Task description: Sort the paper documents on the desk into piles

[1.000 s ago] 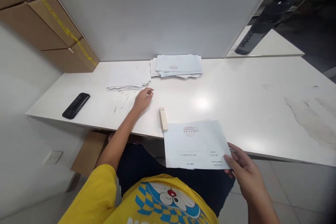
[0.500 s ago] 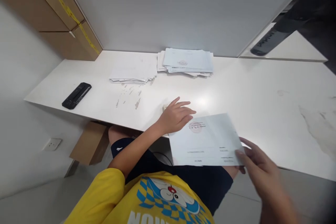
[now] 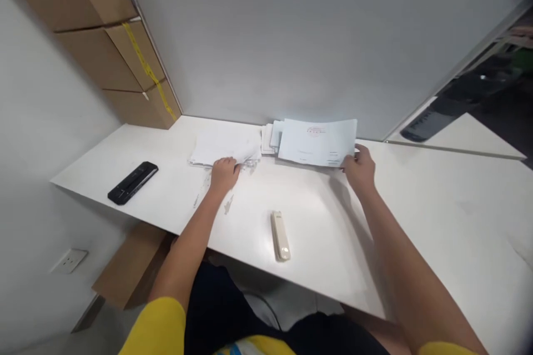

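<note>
My right hand (image 3: pixel 360 170) pinches the lower right corner of a pale printed sheet (image 3: pixel 316 147) with a red stamp. That sheet is over the right paper stack (image 3: pixel 268 141), whose left edges show beside it; I cannot tell whether it touches the stack. At the front edge of the left stack of white paper (image 3: pixel 227 141), my left hand (image 3: pixel 225 173) has its fingers curled over the paper and closed on it. How many sheets it grips is hidden. Nearer to me, between my arms, a cream stapler (image 3: pixel 280 236) lies on the white table (image 3: pixel 320 227).
A black phone-like device (image 3: pixel 133 183) lies at the left of the table. Cardboard boxes (image 3: pixel 137 83) with yellow tape stand in the back left corner against a grey panel (image 3: pixel 270 39). Another carton (image 3: pixel 129 266) is below the table, near a wall socket (image 3: pixel 70 260).
My right hand has carried the printed sheet forward onto or over the right stack. My left hand has moved from beside that sheet to the left stack. The stapler is now uncovered.
</note>
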